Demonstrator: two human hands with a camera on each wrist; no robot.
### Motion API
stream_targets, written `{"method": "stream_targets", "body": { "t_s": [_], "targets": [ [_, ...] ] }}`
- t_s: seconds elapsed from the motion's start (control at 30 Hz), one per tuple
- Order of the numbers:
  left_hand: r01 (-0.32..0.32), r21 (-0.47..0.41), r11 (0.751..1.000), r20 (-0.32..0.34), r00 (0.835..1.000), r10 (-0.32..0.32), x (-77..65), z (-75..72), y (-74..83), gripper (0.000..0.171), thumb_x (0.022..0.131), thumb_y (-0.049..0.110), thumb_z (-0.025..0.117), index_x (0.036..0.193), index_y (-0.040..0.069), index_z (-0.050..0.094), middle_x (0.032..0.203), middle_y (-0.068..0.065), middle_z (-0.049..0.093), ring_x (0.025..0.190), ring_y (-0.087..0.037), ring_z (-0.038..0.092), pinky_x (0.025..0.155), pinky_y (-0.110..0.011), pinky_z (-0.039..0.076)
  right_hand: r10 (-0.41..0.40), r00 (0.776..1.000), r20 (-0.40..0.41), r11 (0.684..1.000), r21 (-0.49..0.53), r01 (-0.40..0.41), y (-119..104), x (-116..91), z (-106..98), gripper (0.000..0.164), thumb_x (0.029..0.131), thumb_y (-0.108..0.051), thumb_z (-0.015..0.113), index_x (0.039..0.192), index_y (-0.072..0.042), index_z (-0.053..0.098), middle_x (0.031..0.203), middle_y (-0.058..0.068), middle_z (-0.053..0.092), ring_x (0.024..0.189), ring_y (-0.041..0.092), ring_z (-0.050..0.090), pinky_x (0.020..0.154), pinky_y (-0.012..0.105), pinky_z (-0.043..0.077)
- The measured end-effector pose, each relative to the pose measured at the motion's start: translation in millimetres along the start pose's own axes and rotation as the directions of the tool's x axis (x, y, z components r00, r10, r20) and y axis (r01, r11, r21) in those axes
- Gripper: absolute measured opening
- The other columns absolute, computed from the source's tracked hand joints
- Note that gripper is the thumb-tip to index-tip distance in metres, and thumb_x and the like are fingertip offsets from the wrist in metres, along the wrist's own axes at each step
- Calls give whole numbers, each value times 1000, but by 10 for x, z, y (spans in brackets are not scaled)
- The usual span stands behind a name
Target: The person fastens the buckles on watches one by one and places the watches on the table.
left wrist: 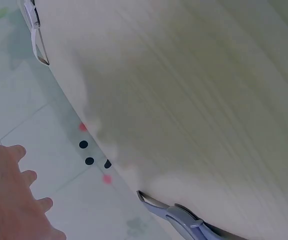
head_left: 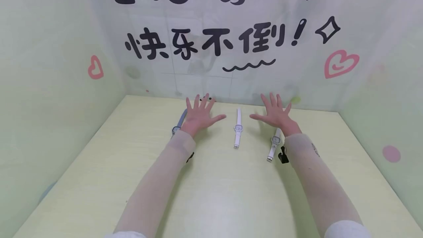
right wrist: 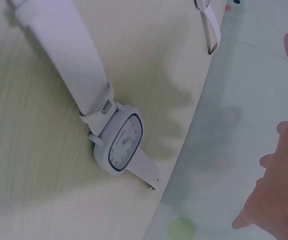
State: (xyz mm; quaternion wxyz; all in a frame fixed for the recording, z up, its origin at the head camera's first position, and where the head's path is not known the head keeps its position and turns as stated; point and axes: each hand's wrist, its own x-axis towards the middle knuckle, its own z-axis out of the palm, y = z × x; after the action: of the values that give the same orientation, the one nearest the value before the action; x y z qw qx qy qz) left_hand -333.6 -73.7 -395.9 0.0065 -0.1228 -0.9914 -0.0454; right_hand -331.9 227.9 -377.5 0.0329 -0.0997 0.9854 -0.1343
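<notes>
Three wristwatches lie on the pale table. My left hand (head_left: 199,116) is spread above the table, just right of the blue-strapped watch (head_left: 176,130), whose lower part the sleeve hides; in the left wrist view that blue watch (left wrist: 181,220) shows at the bottom edge. A white watch (head_left: 238,128) lies between the two hands, strap stretched out. My right hand (head_left: 277,115), fingers also spread, hovers above the other white watch (head_left: 275,140), partly covering its upper strap. This watch (right wrist: 119,140) appears close up in the right wrist view. Neither hand holds anything.
The table (head_left: 218,194) meets a printed back wall (head_left: 198,80) with black lettering just beyond the fingertips. Side walls (head_left: 380,120) close it in at left and right. Black pieces (head_left: 283,155) show beside both wrists.
</notes>
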Motion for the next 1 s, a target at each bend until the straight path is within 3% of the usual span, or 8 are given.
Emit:
{"method": "stream_targets", "body": {
  "t_s": [0.47, 1.0],
  "targets": [
    [-14, 1, 1000, -27, 1000, 14, -40, 67, 83, 94, 86, 84, 34, 160, 27, 21, 170, -4, 8, 155, -41, 6, 120, -69, -5, -16, 1000, -16, 1000, 24, 16, -69, -33, 16, 102, 88, -67, 55, 161, -18, 3, 167, 21, -7, 152, 47, -13, 108, 81, -11],
    [-63, 34, 997, 5, 998, 62, -92, 102, 233, 93, 87, 82, 39, 160, 28, 20, 170, -4, 9, 155, -41, 6, 121, -68, 1, -47, 999, -13, 999, 16, 47, -98, 4, 143, 104, 89, -62, 61, 161, -14, 3, 166, 24, -3, 152, 48, -8, 110, 81, -5]
  ]
}}
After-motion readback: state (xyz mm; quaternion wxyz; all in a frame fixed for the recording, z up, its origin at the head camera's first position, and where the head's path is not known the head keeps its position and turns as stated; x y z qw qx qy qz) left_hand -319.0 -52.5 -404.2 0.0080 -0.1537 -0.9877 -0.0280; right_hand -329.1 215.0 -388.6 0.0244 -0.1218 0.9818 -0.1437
